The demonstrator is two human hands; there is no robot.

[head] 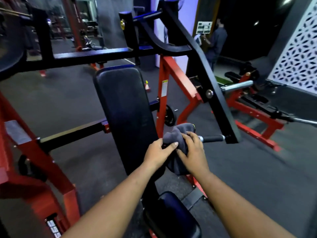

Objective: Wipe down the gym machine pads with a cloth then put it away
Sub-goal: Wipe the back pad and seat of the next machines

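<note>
Head view. We see both bare forearms reaching forward over a red-and-black gym machine. The left hand (158, 151) and the right hand (193, 152) meet on a dark grey cloth (175, 136), which is bunched between them just beside the lower right edge of the black back pad (123, 109). The cloth rises above the knuckles and also hangs below the palms; whether it touches the pad we cannot tell.

Left hand: fingers (169, 145) curled, thumb laid across the fabric, gripping the cloth from the left. Right hand: fingers (192, 135) bent over the top of the bunch, closed on it from the right. Neither hand is spread flat.

Directly right of the cloth, a black handle grip (211, 138) with a metal end projects from the black lever arm (214, 93); the right fingertips sit just beside its metal end.

The back pad stands tilted, its top edge away from us. Below the forearms, the black seat pad (173, 212) shows between them, near the bottom of the frame. The red frame (178, 78) runs behind the back pad and along the left side. The floor (248, 169) is dark grey. In the background a person (217, 40) stands near a doorway, blurred.
</note>
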